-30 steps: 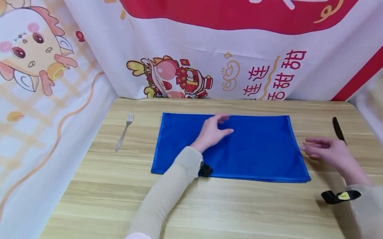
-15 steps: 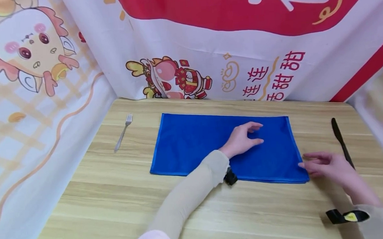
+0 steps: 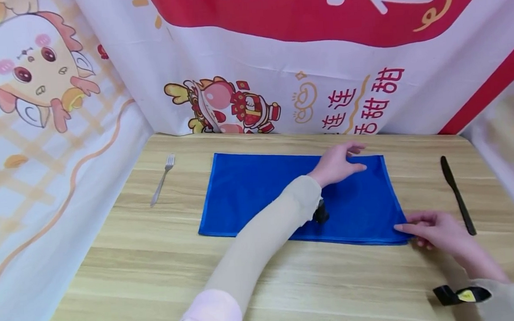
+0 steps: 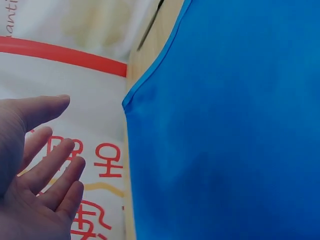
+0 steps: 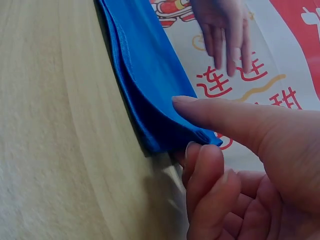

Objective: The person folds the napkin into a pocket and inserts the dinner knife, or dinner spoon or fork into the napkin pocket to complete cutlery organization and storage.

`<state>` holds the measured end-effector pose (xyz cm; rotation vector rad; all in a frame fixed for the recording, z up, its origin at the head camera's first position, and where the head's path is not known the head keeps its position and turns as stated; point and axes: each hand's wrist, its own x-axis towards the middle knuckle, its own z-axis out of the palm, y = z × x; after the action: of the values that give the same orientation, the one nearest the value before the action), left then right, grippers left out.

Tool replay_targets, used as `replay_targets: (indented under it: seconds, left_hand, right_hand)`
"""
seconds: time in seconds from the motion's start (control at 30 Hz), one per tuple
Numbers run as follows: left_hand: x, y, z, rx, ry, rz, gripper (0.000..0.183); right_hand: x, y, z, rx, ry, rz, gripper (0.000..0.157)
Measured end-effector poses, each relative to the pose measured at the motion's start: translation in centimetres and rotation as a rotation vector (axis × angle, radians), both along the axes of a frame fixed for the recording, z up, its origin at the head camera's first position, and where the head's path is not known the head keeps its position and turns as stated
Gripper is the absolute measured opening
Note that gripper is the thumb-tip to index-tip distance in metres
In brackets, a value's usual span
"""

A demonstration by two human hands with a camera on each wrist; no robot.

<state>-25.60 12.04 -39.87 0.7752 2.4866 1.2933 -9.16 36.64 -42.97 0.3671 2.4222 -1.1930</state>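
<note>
A folded blue cloth (image 3: 259, 194) with stitched edges lies flat on the table, its near right corner bent up a little. My right hand (image 3: 439, 231) pinches that corner, thumb on top and fingers underneath. In the right wrist view the loose layers of the cloth (image 5: 150, 85) part near the thumb. My left hand (image 3: 337, 166) hovers over the far right part of the cloth, fingers spread and holding nothing. The left wrist view shows the same hand (image 4: 45, 185) with its thumb apart from the fingers, beyond the cloth's corner.
A fork (image 3: 163, 180) lies left of the cloth on the wooden table (image 3: 127, 264). To the right, beside my right hand, is a dark knife (image 3: 457, 196). Printed fabric curtains (image 3: 234, 50) hang along the back and the sides.
My left hand has moved right and, lately, farther back across the cloth. My right hand has come down to the near right corner and taken hold of it.
</note>
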Motion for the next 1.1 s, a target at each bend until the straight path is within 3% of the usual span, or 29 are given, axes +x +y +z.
replay_targets:
  seconds: [0.13, 0.23, 0.47, 0.7, 0.87, 1.0, 1.1]
  left_hand:
    - [-1.0, 0.8, 1.2, -0.025, 0.025, 0.003, 0.052]
    - [-1.5, 1.5, 1.2, -0.070, 0.051, 0.000, 0.052]
    - [-1.7, 2.7, -1.3, -0.293, 0.087, -0.038, 0.064]
    - [-1.9, 2.7, -3.1, -0.560, 0.172, -0.034, 0.076]
    - [-2.1, 2.8, -3.4, -0.550, 0.231, -0.029, 0.068]
    - [-2.0, 3.4, -3.3, -0.528, 0.298, -0.065, 0.049]
    - [-1.8, 3.8, -3.2, -0.462, 0.285, -0.076, 0.033]
  right_hand:
    - [0.0, -0.3, 0.1, 0.028, -0.003, 0.017, 0.064]
    - [0.1, -0.4, 0.2, 0.031, 0.001, 0.039, 0.055]
    - [0.4, -0.8, 0.2, -0.024, 0.020, 0.040, 0.044]
    - [0.2, -1.5, 0.3, -0.068, 0.038, 0.063, 0.052]
    - [0.0, -1.5, 0.1, -0.095, 0.034, 0.069, 0.047]
    - [0.0, -1.4, 0.0, -0.111, 0.063, 0.052, 0.039]
    - [0.0, -1.4, 0.1, -0.098, 0.092, 0.048, 0.038]
